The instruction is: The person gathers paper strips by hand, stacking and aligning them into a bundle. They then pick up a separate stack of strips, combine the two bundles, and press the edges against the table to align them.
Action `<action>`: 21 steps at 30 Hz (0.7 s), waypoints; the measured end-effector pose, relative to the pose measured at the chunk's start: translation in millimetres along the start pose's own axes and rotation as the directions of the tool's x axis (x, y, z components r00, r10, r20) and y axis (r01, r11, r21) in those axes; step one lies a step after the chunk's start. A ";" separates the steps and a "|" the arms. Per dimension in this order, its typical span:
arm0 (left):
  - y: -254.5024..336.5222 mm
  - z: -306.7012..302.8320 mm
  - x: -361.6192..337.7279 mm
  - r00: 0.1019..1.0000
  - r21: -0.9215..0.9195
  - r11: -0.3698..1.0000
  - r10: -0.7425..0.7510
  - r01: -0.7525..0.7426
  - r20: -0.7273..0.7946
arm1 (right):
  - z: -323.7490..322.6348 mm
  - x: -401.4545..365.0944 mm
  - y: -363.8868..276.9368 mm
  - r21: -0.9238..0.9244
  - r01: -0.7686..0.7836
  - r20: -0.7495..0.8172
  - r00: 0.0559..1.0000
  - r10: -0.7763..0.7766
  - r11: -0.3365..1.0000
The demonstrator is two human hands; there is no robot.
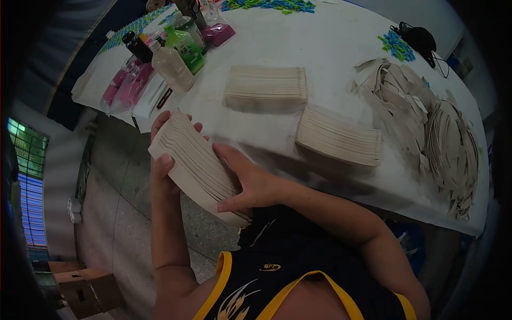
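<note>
A stack of cream fabric strips (194, 160), layered lengthwise, is held aslant in front of my body, off the table's near edge. My left hand (166, 160) wraps its upper left end, with the thumb on the face and fingertips showing behind. Lower on the stack, my right hand (248, 178) grips it from the right, thumb and fingers apart across its width. Two similar stacks lie on the table: one stack (265, 88) straight ahead, another stack (338, 136) to its right, nearer the edge.
The white-covered table (330, 42) bears a heap of loose fabric strips (400, 101) and a coiled bundle (452, 149) at right. Bottles (173, 66) and pink packages (128, 85) stand at left. Blue and green clips (397, 45) lie farther back. A cardboard box (88, 290) sits on the floor.
</note>
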State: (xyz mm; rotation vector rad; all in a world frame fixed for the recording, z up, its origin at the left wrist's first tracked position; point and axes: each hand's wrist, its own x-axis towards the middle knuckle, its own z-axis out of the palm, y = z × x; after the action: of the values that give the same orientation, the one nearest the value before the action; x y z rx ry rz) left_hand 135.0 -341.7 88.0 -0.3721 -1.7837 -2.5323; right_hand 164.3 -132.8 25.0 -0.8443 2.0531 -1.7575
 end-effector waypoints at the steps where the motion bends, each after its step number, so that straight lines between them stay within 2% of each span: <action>1: -1.1 4.2 2.6 1.000 -0.045 0.999 -0.021 0.021 0.014 | 0.1 -0.7 -0.8 0.133 -0.016 0.025 1.000 0.012 0.991; 5: -13.1 2.5 10.9 0.999 0.014 1.000 -0.016 0.015 0.047 | -5.4 -6.4 -3.8 0.091 -0.044 0.013 0.999 0.043 0.995; 7: -18.7 0.8 12.7 0.999 -0.037 0.999 -0.037 0.037 0.019 | -1.1 -9.0 -1.5 -0.075 -0.029 -0.038 0.999 0.027 0.997; 10: -25.4 -5.8 14.8 0.998 -0.078 0.995 -0.055 0.055 -0.009 | 5.3 -9.7 -0.9 -0.117 -0.036 -0.070 0.997 0.028 0.992; 17: -32.5 -14.4 14.1 0.996 -0.094 0.993 -0.075 0.070 -0.051 | 9.7 -6.2 6.0 -0.116 -0.054 -0.096 0.994 0.043 0.992; 21: -31.5 -12.3 12.5 0.995 -0.117 0.990 -0.090 0.085 -0.042 | 9.3 -5.5 4.2 -0.012 -0.096 -0.100 0.991 0.094 0.995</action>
State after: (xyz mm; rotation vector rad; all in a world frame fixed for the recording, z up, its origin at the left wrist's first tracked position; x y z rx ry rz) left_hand 115.7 -340.8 57.6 -0.2401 -1.6791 -2.6873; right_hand 173.0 -136.5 18.3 -0.6648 2.1364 -1.7655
